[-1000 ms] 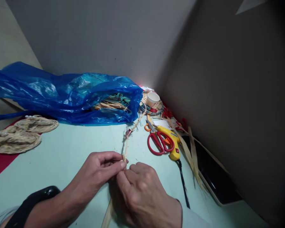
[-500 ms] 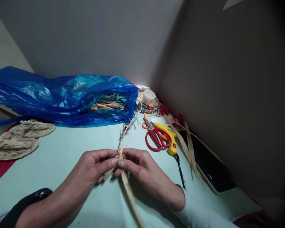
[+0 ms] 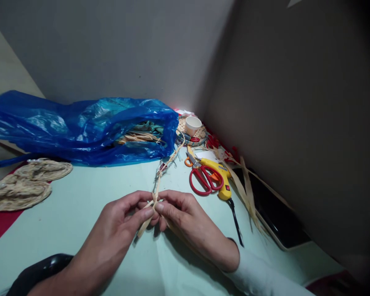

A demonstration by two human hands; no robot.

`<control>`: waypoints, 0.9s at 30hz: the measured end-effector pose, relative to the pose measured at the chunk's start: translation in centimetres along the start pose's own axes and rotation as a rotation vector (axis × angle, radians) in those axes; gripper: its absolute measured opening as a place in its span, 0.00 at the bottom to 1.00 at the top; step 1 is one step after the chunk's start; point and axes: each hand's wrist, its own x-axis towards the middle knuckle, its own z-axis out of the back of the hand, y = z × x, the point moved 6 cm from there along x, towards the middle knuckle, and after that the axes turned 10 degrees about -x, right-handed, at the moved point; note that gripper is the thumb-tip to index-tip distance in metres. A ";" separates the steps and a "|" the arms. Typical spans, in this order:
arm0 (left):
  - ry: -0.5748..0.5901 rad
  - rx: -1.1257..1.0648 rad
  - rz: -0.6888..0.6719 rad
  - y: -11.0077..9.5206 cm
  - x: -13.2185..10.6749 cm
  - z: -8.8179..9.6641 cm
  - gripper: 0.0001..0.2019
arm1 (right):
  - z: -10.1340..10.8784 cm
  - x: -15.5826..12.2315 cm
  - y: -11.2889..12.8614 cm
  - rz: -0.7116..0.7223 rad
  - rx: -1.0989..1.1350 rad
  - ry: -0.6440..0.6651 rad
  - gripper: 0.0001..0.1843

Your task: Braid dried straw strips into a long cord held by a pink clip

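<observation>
Between my two hands is a thin braid of pale dried-plant strips, which stretches away over the table to a small metal clip. My left hand pinches strips at the near end of the braid, thumb against fingers. From the other side, my right hand closes on the same spot. One loose strip end hangs below my left fingertips. Part of another strip is hidden behind my right hand.
A blue plastic bag of dried strips lies at the back. Red-handled scissors and a yellow glue gun rest on the right, near a black-screened tablet. A white cup stands behind. Woven soles lie left.
The long strip that hung down toward me between my hands has swung right, behind my right hand. A strip now crosses at my left fingertips. Both hands stay at the braid's near end.
</observation>
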 end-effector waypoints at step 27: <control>0.000 0.826 -0.963 -3.5 -4.1 -1.3 0.07 | 0.2 -1.4 1.7 -0.019 -0.617 -0.305 0.11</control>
